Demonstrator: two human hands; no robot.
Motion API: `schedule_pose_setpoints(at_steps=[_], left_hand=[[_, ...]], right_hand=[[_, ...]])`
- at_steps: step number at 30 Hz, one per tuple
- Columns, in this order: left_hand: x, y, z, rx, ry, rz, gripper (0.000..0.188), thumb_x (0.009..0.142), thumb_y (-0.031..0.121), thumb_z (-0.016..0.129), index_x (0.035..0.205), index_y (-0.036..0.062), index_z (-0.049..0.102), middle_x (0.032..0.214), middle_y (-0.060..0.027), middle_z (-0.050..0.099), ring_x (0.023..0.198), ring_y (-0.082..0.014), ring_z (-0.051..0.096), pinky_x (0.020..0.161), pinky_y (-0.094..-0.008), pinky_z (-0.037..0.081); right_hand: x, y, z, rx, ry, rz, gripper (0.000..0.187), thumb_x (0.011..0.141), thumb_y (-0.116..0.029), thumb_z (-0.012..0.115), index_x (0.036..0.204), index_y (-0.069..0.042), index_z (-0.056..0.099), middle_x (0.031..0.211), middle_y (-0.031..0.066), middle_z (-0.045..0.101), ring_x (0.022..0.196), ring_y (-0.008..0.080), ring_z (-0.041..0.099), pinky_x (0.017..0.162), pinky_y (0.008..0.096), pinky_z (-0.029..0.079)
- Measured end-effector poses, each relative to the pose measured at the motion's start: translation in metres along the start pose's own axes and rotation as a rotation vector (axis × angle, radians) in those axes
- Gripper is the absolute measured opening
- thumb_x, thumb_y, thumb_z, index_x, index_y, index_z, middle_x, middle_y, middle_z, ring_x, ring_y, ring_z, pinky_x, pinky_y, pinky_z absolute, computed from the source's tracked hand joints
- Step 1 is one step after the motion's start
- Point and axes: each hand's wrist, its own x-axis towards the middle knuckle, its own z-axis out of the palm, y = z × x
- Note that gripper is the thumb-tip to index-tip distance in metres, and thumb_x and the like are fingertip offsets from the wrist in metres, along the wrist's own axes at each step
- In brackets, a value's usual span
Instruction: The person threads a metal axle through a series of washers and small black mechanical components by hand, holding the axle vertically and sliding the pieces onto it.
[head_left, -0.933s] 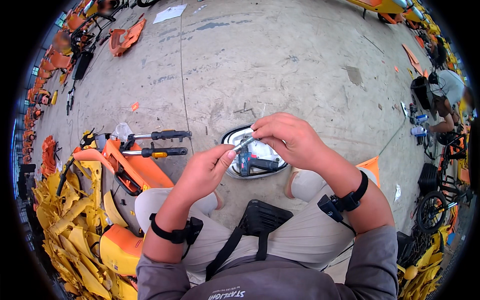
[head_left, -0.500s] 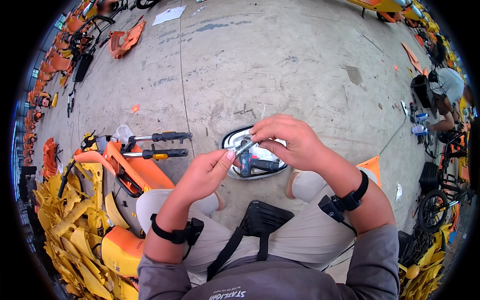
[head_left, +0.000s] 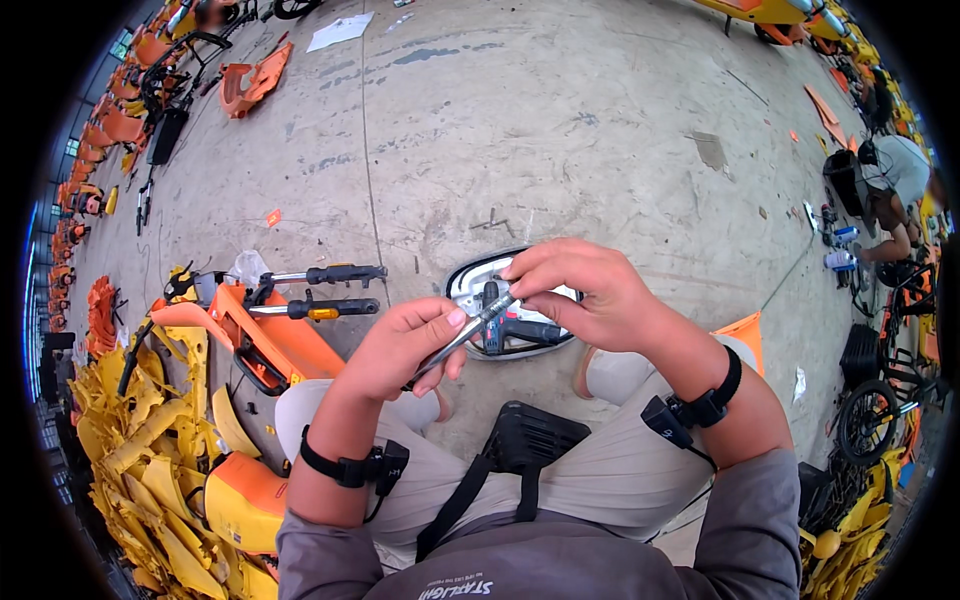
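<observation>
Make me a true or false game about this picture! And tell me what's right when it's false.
1. The left hand and the right hand both hold the shiny metal rod. True.
2. The power tool is in the right hand. False: it lies in the white tray on the floor.
3. A heap of yellow pieces is on the person's left. True.
4. The two black-and-silver tubes lie on the person's right. False: they are on the left.
5. Each forearm has a black strap around it. True.
6. The floor is bright green. False: it is grey.
</observation>
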Motion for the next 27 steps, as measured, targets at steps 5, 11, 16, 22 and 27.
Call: schedule_pose_setpoints(at_steps=[5,11,16,22,27], left_hand=[[-0.0001,0.0009,-0.0022,-0.083,-0.071,-0.075,0.034,0.106,0.028,0.045,0.097,-0.0011,0.06,0.061,-0.0109,0.059,0.033,-0.007,0.039,0.032,-0.02,0.03],[-0.0043,0.0018,-0.0053,-0.186,-0.191,-0.153,0.035,0.107,0.027,0.043,0.098,-0.0021,0.059,0.062,-0.0133,0.06,0.033,-0.0081,0.038,0.032,-0.0204,0.03],[-0.003,-0.003,-0.0007,-0.198,-0.193,-0.103,0.035,0.106,0.028,0.043,0.101,-0.0027,0.059,0.068,-0.0128,0.062,0.034,-0.0081,0.041,0.033,-0.0203,0.033],[0.001,-0.003,-0.0013,-0.093,-0.163,-0.066,0.03,0.105,0.026,0.046,0.104,-0.0012,0.06,0.073,-0.0087,0.062,0.039,-0.0059,0.043,0.036,-0.0197,0.034],[0.0025,-0.0034,0.0008,0.069,-0.089,-0.014,0.023,0.104,0.023,0.051,0.106,0.0021,0.061,0.071,-0.0038,0.06,0.042,-0.0035,0.041,0.039,-0.0187,0.031]], right_hand=[[0.0006,-0.0013,-0.0024,-0.064,-0.013,-0.057,0.026,0.077,0.007,0.073,0.097,-0.009,0.07,0.108,0.008,0.07,0.094,0.0251,0.068,0.076,0.0347,0.054],[-0.0032,-0.0048,-0.0022,-0.148,0.007,-0.19,0.023,0.077,0.001,0.073,0.097,-0.011,0.07,0.105,0.0053,0.07,0.091,0.0253,0.067,0.075,0.0353,0.053],[-0.002,-0.0072,-0.0046,-0.154,-0.024,-0.134,0.021,0.077,0.0,0.072,0.095,-0.01,0.069,0.103,0.005,0.071,0.09,0.0246,0.068,0.076,0.0354,0.054],[-0.0026,-0.0025,-0.0039,-0.115,-0.038,-0.07,0.023,0.076,0.005,0.073,0.094,-0.009,0.069,0.103,0.0073,0.071,0.091,0.0261,0.068,0.074,0.0356,0.055],[-0.0038,-0.0029,-0.0053,-0.101,-0.055,-0.044,0.023,0.077,0.005,0.073,0.096,-0.007,0.068,0.103,0.0087,0.069,0.093,0.0264,0.068,0.077,0.0358,0.055]])
